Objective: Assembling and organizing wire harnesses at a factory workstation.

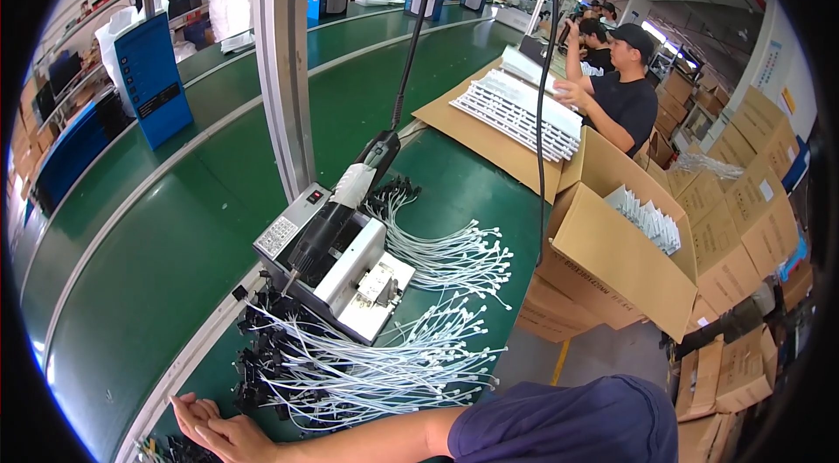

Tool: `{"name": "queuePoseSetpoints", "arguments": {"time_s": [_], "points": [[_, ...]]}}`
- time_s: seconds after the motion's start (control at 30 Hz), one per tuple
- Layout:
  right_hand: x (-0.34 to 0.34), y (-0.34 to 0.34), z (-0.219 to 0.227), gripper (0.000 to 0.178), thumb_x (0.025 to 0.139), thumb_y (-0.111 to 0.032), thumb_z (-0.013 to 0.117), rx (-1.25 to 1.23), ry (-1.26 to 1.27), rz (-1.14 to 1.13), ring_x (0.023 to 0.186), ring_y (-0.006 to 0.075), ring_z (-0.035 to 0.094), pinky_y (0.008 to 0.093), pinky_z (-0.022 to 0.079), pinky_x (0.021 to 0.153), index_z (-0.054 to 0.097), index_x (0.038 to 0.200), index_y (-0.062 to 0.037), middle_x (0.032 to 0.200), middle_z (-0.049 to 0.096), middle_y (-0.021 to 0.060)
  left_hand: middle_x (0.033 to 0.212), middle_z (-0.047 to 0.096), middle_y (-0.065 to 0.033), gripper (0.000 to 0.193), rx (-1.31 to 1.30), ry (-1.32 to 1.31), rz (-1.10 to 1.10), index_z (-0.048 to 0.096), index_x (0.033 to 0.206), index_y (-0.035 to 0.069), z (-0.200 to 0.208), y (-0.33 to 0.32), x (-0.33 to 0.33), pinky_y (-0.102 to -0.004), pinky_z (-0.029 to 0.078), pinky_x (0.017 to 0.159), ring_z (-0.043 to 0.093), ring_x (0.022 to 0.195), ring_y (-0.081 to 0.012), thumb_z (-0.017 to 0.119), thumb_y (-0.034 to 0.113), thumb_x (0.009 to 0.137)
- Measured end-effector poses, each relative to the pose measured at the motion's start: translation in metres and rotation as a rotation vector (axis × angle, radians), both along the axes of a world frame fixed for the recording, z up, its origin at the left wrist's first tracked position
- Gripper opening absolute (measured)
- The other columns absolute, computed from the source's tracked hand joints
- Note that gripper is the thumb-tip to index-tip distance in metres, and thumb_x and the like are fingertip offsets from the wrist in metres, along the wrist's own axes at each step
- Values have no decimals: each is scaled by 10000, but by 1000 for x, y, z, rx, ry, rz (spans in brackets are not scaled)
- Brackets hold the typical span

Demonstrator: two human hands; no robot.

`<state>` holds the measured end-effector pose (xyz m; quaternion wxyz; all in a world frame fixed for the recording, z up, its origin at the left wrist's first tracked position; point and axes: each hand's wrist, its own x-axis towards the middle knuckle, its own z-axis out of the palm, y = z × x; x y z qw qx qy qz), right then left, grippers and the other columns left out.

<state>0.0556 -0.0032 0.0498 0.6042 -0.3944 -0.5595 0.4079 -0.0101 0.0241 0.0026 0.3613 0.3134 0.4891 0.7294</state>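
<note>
Head view: one hand (214, 430), which side unclear, lies flat with fingers loose, holding nothing, at the bench edge. Wires (367, 367) lie just right of it, machine (336, 266) beyond. Other hand out of view. Step: reaching for wires; next needs a pinch on one bundle.

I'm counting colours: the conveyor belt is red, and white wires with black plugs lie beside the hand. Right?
Not quite. The head view shows the conveyor belt is green, not red. The white wires with black plugs do lie beside the hand.
</note>
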Motion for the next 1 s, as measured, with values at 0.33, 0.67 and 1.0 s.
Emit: {"name": "queuePoseSetpoints", "arguments": {"time_s": [0.33,0.67,1.0], "points": [[-15,11,-15,401,847,-342,469,-119,-18,109,525,244,582,368,404,484,535,598,-35,580,534,180,533,385,22,262,-292,157,94,552,757,40,17,17,-28,-228,310,453,378,486,-80,467,271,847],[-10,6,-12,408,852,-285,513,-92,-78,71,417,236,499,346,364,423,474,567,5,504,486,178,418,295,15,344,-35,-223,-20,511,713,-29,21,17,-11,-251,217,356,255,342,-82,444,244,910],[-5,15,-26,376,896,-278,448,-158,-69,146,593,172,547,305,418,537,577,712,23,639,591,120,480,394,8,268,-45,196,70,545,704,45,7,27,-6,-256,301,384,384,429,-79,536,286,822]]}}
